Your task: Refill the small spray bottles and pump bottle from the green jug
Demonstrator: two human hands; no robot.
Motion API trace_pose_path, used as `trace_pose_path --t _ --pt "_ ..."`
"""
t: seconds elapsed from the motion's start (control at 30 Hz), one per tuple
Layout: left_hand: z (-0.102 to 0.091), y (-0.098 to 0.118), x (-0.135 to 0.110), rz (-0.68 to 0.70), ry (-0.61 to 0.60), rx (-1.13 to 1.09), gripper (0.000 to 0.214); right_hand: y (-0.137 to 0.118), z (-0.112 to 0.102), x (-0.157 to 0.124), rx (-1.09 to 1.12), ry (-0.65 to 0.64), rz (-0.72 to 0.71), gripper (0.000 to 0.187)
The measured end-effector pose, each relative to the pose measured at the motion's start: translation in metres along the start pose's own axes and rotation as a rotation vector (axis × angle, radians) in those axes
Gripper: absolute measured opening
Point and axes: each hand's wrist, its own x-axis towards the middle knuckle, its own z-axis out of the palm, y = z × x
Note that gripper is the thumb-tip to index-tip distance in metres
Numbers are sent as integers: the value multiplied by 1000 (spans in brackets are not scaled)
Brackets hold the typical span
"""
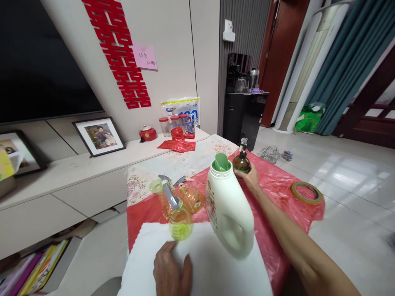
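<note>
My right hand [250,177] is wrapped round a brown pump bottle [241,163] with a black and clear pump top, beyond the big jug. In the middle stands a large cream plastic jug [228,205] with a handle and a green scoop-like cup [221,162] set in its mouth. My left hand [172,269] rests on a white cloth [203,263], thumb apart from the fingers, holding nothing. Just past its fingertips is a clear spray bottle [180,224] with a grey trigger head and some yellow-green liquid. Behind it are orange spray bottles [191,198], partly overlapping.
A red plastic sheet [277,181] covers part of the table over a floral cloth [210,150]. A roll of tape [306,193] lies at the right edge. A pale green cap [156,186] is at the left. Red-lidded jars [165,126] stand on the cabinet behind.
</note>
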Motion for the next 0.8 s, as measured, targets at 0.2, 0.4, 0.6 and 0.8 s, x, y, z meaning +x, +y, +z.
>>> trace_pose_path --t 0.2,0.4,0.6,0.8 --pt "-7 -12 5 -26 -78 -57 41 -66 -77 -45 145 -62 45 76" --pt "-28 29 17 86 -13 -175 30 -128 -136 -113 205 -137 46 78" --pt "-85 138 51 357 -253 -598 29 -172 -140 -185 318 -384 168 86" --pt "-102 200 99 103 -852 -1103 42 -177 -111 -218 429 -646 294 96"
